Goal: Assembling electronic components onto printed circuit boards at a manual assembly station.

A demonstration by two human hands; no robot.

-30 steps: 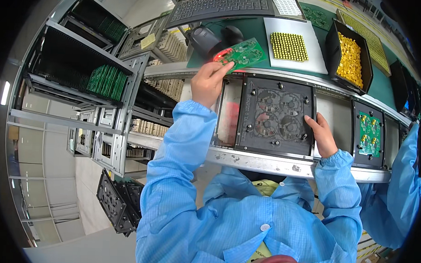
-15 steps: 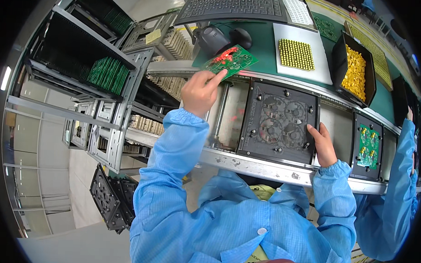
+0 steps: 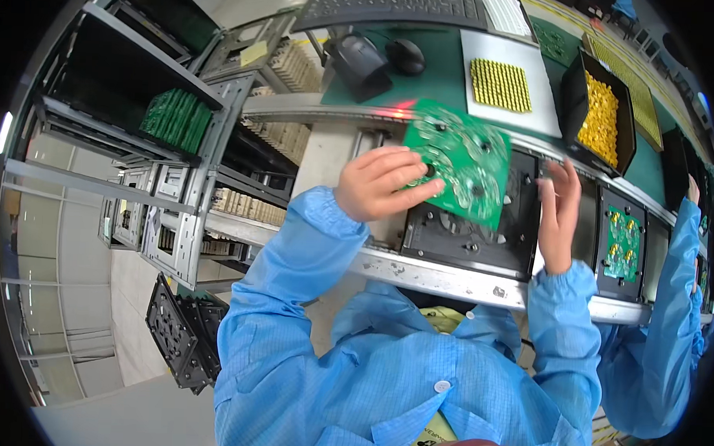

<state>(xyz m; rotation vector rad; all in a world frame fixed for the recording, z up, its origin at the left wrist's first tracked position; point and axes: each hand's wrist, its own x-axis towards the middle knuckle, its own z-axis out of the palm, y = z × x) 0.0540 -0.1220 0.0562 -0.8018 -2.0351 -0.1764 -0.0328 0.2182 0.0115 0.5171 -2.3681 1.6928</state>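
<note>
My left hand [image 3: 386, 182] grips a green circuit board [image 3: 461, 160] by its left edge. The board is tilted and slightly blurred, held above a black fixture plate [image 3: 419, 237] on the conveyor, and it hides much of that plate's upper left. Just right of the board, my right hand [image 3: 560, 206] is raised with its fingers apart, holding nothing and a little smeared at the fingertips. It hovers by the plate's right edge.
Farther right, another black fixture carries a green board [image 3: 622, 244]. Behind the conveyor stand a scanner [image 3: 358, 66], a mouse [image 3: 406, 57], a keyboard [image 3: 392, 8], a yellow-capped block [image 3: 500, 85] and a bin of yellow parts [image 3: 600, 121]. A rack [image 3: 206, 163] stands left; a co-worker's sleeve [image 3: 671, 250] reaches in right.
My left hand has brought the circuit board from near the scanner rightward and toward me, over the fixture plate. My right hand has lifted off the plate's right edge, fingers spreading.
</note>
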